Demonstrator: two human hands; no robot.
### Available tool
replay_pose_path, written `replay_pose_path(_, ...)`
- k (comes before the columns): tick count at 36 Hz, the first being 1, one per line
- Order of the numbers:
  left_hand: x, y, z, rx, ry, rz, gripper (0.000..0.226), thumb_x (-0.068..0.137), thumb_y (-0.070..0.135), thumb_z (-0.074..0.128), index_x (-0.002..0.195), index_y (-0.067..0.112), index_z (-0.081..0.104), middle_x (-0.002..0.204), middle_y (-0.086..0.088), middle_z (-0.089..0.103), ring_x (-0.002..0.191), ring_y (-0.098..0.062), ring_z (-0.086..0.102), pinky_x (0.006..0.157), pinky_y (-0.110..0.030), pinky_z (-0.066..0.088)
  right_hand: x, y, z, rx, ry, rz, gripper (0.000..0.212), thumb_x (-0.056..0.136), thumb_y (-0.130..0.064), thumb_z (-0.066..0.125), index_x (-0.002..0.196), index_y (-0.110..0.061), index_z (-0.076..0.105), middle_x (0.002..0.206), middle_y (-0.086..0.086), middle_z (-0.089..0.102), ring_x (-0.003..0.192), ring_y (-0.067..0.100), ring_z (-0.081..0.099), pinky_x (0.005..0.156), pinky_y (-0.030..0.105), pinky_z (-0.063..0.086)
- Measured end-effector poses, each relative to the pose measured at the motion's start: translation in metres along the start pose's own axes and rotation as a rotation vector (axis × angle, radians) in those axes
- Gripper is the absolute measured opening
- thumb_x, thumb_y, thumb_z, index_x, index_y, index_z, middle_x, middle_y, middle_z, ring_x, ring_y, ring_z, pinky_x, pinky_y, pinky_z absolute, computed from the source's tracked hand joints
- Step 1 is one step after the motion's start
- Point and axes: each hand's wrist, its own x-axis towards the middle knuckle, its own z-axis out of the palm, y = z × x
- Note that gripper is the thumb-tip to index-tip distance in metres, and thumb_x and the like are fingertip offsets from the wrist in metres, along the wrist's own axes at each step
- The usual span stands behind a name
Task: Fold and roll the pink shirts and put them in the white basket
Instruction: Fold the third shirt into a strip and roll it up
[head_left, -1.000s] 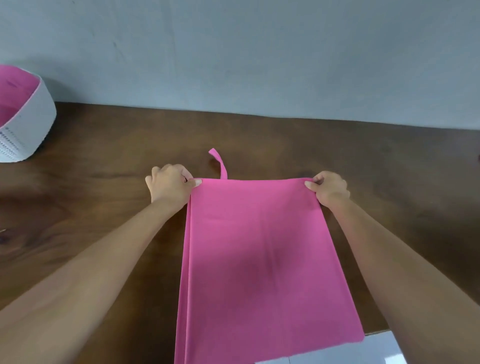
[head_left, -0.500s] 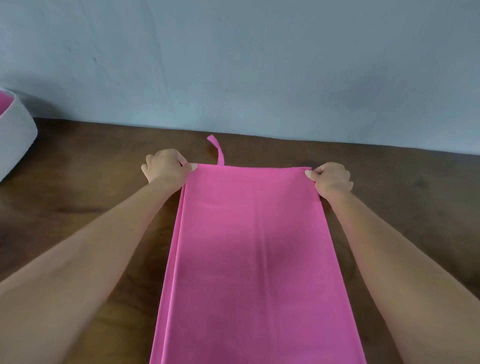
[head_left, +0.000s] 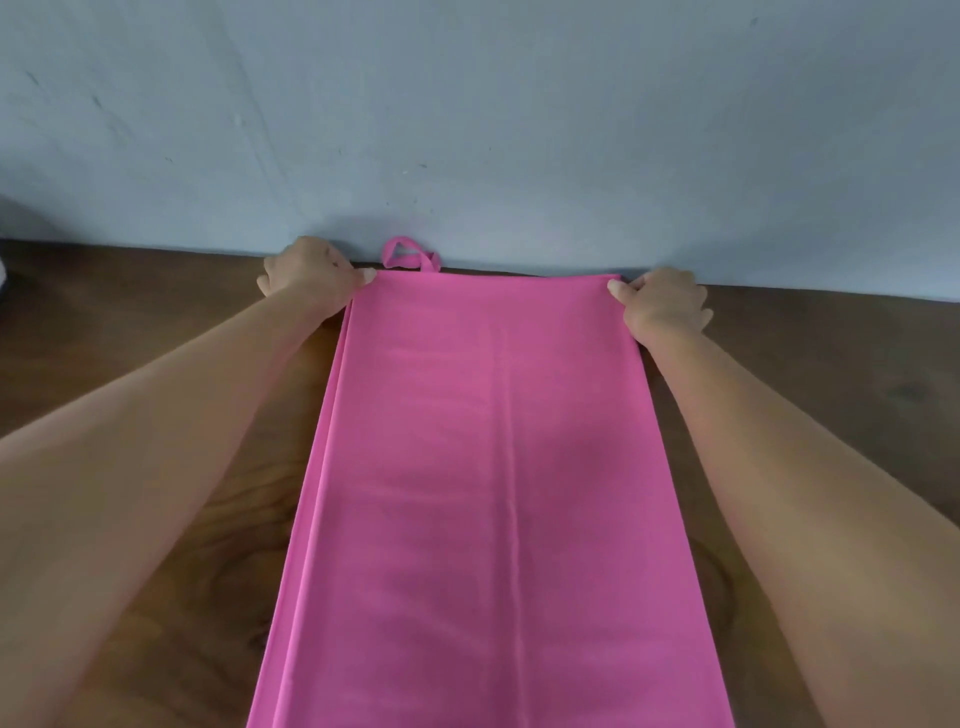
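Pink shirt (head_left: 493, 493), folded long strip, flat, loop at far edge

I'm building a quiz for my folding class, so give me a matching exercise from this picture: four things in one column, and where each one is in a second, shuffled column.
Column one:
1. left hand
2. right hand
3. pink loop
4. pink shirt

Column two:
A. spread flat down the middle of the wooden table
B. pinching the shirt's far right corner
C. sticking out past the shirt's far edge, at the wall
D. pinching the shirt's far left corner

Pairs: 1-D, 2-B, 3-C, 4-A
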Motion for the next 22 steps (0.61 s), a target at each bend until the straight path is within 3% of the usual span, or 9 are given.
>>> replay_pose_path(6,0.01,0.007,0.011,0.066,0.054,-0.049,0.046,0.086,0.06,0.068,0.097,0.015,0.07,0.112,-0.01,0.065,0.121,-0.036,0.049,0.102,-0.045,0.04,0.001,-0.007,0.011,-0.046,0.067,0.046,0.063,0.101,-0.058,0.042,0.138,-0.008,0.05,0.142,0.012,0.043,0.134,0.031,0.035,0.108,0.044,0.028)
replay_pose_path(12,-0.01,0.001,0.023,0.087,0.145,0.011,0.045,0.095,0.051,0.061,0.118,0.013,0.06,0.131,-0.015,0.053,0.128,-0.038,0.043,0.107,-0.049,0.032,-0.011,0.001,0.023,-0.087,0.176,-0.045,0.054,0.106,-0.049,0.029,0.134,-0.006,0.046,0.139,0.015,0.042,0.128,0.033,0.036,0.105,0.046,0.027)
replay_pose_path(18,-0.074,-0.018,0.03,0.091,0.147,0.228,0.057,0.094,0.047,0.063,0.133,0.009,0.047,0.14,-0.018,0.038,0.13,-0.039,0.037,0.11,-0.051,0.03,-0.014,0.004,0.021,-0.105,0.172,-0.088,0.055,0.106,-0.05,0.029,0.132,-0.005,0.047,0.137,0.017,0.043,0.127,0.034,0.037,0.105,0.047,0.028)
replay_pose_path(22,-0.129,-0.036,0.037,0.235,0.113,0.499,0.065,0.096,0.049,0.057,0.144,0.007,0.043,0.153,-0.016,0.034,0.142,-0.036,0.03,0.114,-0.055,0.029,-0.024,0.01,0.022,-0.095,0.168,-0.113,0.055,0.105,-0.052,0.029,0.127,-0.007,0.051,0.135,0.016,0.045,0.123,0.034,0.039,0.103,0.048,0.029)
